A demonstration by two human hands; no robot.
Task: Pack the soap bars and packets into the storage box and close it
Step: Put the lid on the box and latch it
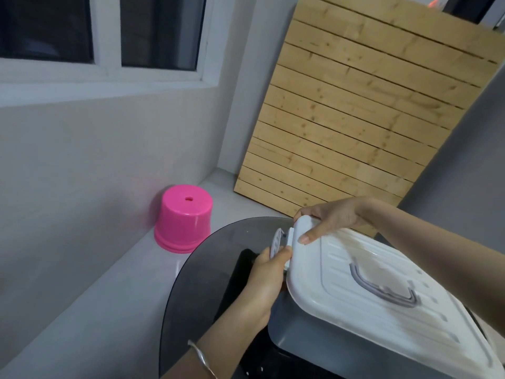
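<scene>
**A:** Where is the box?

**B:** The grey plastic storage box point(314, 335) sits at the edge of the round dark glass table point(207, 269), low and to the right. Its white ribbed plastic lid point(369, 291) is already on top, with a grey carry handle point(382, 288) lying flat in the middle.

**A:** Can you see the soap?

**B:** No. The lid hides the inside, so I cannot tell what is in there.

**A:** What are the hands doing?

**B:** The right hand point(333, 218) grips the far corner of the lid, thumb on top and fingers curled over the edge. I think it presses down so the lid stays put.

**A:** And the other one?

**B:** The left hand point(269, 277) pinches the small white flip-up latch point(278, 240) at the end of the lid. The latch sticks up and out, so it looks not snapped shut yet. The hand is there to push it closed, I guess.

**A:** Why hold both at once?

**B:** If the lid lifts, the latch may not catch. One hand holds, one hand clicks.

**A:** What else is around?

**B:** A thin silver bangle point(203, 359) is on the left wrist. A pink plastic bucket point(184, 218) sits upside down on the pale ledge by the wall, well apart from the box. A pale wooden slat panel point(355, 113) leans behind.
</scene>
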